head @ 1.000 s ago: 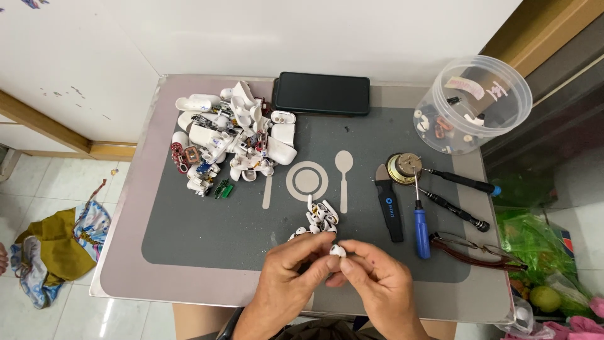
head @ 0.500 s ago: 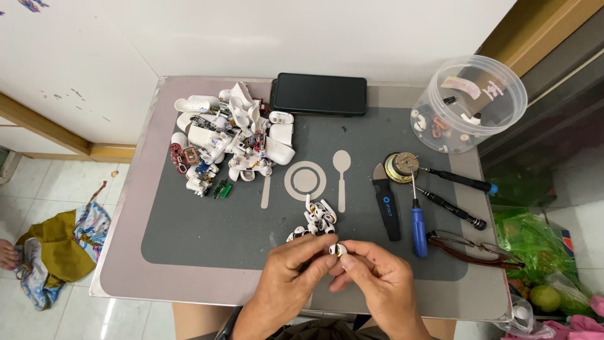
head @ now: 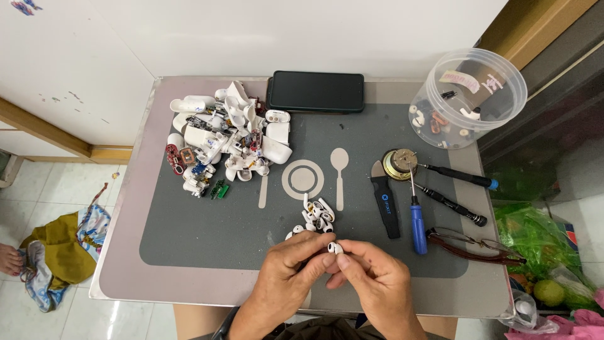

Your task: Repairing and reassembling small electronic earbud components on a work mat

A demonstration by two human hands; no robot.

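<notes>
Little has changed since the earlier frames: the hands have stayed together at the near edge, and the earbud is still pinched between their fingertips. The left hand and right hand are both closed on it, touching each other.

Far to the left of the hands, a cloth lies on the tiled floor. Up and left of them, a pile of white parts is heaped on the grey mat of the tabletop. Just above the hands lie more earbuds; a phone is farther up. To the right are seen a blue screwdriver, glasses and, far up, a clear tub.

The earbud is small, white and rounded.
</notes>
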